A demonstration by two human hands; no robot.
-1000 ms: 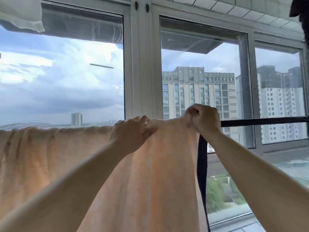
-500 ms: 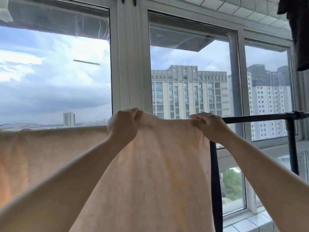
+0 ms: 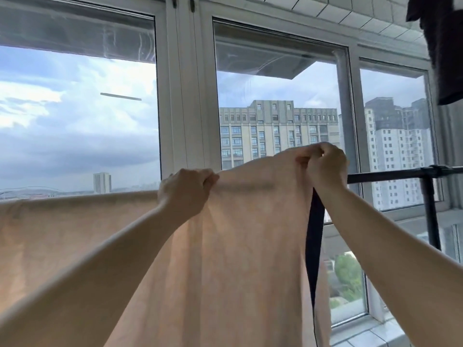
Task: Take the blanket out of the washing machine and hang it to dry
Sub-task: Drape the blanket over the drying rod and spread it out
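Both hands have a tight grip on the top of the blanket (image 3: 225, 246). The left hand (image 3: 185, 191) bunches the cloth in its curled fingers at the rail. The right hand (image 3: 325, 164) pinches the corner and has just lifted it up above the black rail (image 3: 390, 175); a moment ago that corner lay flat on the rail. The rest of the blanket already hangs over the rail to the left, in front of the window (image 3: 75, 121). I think the person is pulling the last bit along to spread it flat. The hanging looks nearly done.
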